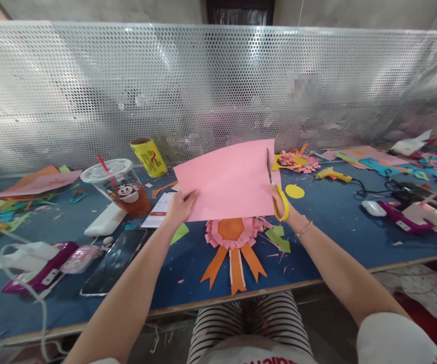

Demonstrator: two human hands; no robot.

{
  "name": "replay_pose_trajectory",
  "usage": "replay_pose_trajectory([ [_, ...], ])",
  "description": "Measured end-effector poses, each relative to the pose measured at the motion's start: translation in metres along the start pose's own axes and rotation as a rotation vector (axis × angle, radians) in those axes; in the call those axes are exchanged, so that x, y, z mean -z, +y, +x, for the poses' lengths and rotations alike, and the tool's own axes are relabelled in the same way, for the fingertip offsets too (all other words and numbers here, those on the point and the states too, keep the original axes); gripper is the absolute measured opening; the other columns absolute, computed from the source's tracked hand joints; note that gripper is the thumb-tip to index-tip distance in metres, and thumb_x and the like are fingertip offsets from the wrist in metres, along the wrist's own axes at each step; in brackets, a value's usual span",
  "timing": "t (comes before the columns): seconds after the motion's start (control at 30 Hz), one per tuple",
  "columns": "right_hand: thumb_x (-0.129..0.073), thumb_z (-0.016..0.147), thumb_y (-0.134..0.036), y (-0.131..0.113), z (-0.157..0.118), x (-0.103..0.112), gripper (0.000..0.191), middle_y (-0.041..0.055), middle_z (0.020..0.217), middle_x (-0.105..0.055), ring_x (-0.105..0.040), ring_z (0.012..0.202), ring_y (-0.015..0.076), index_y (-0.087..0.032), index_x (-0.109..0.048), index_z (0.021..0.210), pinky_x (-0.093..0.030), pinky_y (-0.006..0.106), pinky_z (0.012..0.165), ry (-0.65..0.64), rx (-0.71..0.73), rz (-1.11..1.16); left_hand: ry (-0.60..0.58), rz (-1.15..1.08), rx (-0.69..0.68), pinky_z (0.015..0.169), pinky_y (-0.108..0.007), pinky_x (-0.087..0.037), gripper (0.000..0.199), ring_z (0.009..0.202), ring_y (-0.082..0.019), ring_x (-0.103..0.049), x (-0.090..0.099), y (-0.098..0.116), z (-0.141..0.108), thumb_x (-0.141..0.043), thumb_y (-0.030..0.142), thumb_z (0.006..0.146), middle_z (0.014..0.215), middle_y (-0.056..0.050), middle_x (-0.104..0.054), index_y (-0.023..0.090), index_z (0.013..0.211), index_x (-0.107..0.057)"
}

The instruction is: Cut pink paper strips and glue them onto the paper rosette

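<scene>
My left hand (183, 205) pinches the lower left corner of a large pink sheet of paper (228, 182), raised above the table. At the sheet's right side, my right hand (283, 207) grips yellow-handled scissors (282, 203), whose blades point up along the paper's right edge. A strip of pink shows just right of the blades. Below the sheet lies a pink paper rosette (212, 235) with an orange centre and orange ribbon tails (236, 270); the sheet covers its top. Green paper scraps (279, 237) lie beside it.
A drink cup (127, 189), yellow tape roll (150, 157), phone (115, 260) and power strip (47, 270) stand or lie left. Right are a yellow paper disc (294, 191), glue gun (334, 175), second rosette (301, 162) and white mouse (373, 208). A perforated metal screen (188, 76) rises behind.
</scene>
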State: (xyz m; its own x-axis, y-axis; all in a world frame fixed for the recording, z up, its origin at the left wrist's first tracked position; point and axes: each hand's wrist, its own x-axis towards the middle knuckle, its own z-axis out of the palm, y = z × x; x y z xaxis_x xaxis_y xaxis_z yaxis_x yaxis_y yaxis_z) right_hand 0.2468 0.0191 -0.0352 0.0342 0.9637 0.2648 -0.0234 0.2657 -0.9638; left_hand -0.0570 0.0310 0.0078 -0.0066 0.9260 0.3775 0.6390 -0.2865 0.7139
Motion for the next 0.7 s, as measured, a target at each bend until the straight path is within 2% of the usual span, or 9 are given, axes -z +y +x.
replay_pose_trajectory([
  [0.07,-0.043,0.078,-0.065,0.0008,0.0009,-0.0012,0.056,0.0043,0.098,-0.067,-0.06,0.099,0.0224,-0.019,-0.062,0.104,-0.048,0.036,0.087,-0.032,-0.041,0.108,-0.029,0.014,-0.01,0.068,-0.027,-0.045,0.044,0.079,-0.024,-0.062,-0.0001,-0.0009,0.0002,-0.051,0.047,0.077,0.089,-0.008,-0.07,0.008,0.088,-0.067],
  [0.17,-0.043,0.077,-0.066,0.0004,0.0015,-0.0006,0.057,0.0038,0.099,-0.067,-0.06,0.1,0.0229,-0.02,-0.063,0.104,-0.047,0.037,0.089,-0.049,-0.028,0.134,-0.054,0.018,-0.019,0.067,-0.027,-0.044,0.044,0.078,-0.023,-0.062,-0.0001,-0.0019,0.0003,-0.05,0.047,0.077,0.089,-0.008,-0.07,0.008,0.088,-0.066],
  [0.37,-0.045,0.075,-0.068,-0.0051,0.0018,0.0043,0.058,0.0045,0.103,-0.066,-0.056,0.107,0.0239,-0.019,-0.064,0.101,-0.041,0.038,0.097,0.035,0.051,-0.113,-0.073,0.024,-0.032,0.064,-0.026,-0.043,0.043,0.074,-0.021,-0.061,0.0005,-0.0009,-0.0004,-0.049,0.047,0.078,0.086,-0.007,-0.07,0.008,0.085,-0.066],
  [0.43,-0.046,0.075,-0.068,-0.0063,0.0014,0.0039,0.058,0.0051,0.102,-0.066,-0.056,0.105,0.0244,-0.018,-0.064,0.098,-0.042,0.038,0.095,0.041,0.064,-0.131,-0.071,0.02,-0.025,0.063,-0.025,-0.043,0.044,0.074,-0.021,-0.061,0.0003,-0.0007,-0.0005,-0.05,0.048,0.078,0.086,-0.007,-0.07,0.008,0.085,-0.066],
  [0.53,-0.046,0.075,-0.067,-0.0056,0.0012,0.0009,0.056,0.0049,0.094,-0.067,-0.059,0.099,0.0242,-0.018,-0.063,0.095,-0.046,0.037,0.088,0.017,0.019,-0.004,-0.069,0.017,-0.013,0.063,-0.025,-0.043,0.046,0.075,-0.022,-0.061,-0.0003,-0.002,-0.0002,-0.05,0.049,0.077,0.087,-0.007,-0.07,0.008,0.087,-0.066],
  [0.63,-0.046,0.075,-0.067,-0.0027,0.0022,-0.0012,0.055,0.004,0.088,-0.068,-0.062,0.094,0.0229,-0.019,-0.062,0.097,-0.049,0.036,0.083,0.004,-0.043,0.165,-0.109,0.019,-0.035,0.066,-0.026,-0.044,0.046,0.078,-0.023,-0.061,-0.0011,-0.0057,0.0008,-0.049,0.05,0.078,0.088,-0.007,-0.07,0.009,0.088,-0.067],
  [0.7,-0.047,0.074,-0.067,-0.0005,0.0029,-0.0002,0.055,0.0031,0.083,-0.067,-0.063,0.087,0.0216,-0.02,-0.061,0.097,-0.051,0.035,0.078,0.019,-0.052,0.2,-0.132,0.035,-0.042,0.066,-0.027,-0.043,0.046,0.08,-0.024,-0.061,-0.0017,-0.0086,0.0015,-0.048,0.051,0.078,0.086,-0.006,-0.07,0.009,0.088,-0.067],
])
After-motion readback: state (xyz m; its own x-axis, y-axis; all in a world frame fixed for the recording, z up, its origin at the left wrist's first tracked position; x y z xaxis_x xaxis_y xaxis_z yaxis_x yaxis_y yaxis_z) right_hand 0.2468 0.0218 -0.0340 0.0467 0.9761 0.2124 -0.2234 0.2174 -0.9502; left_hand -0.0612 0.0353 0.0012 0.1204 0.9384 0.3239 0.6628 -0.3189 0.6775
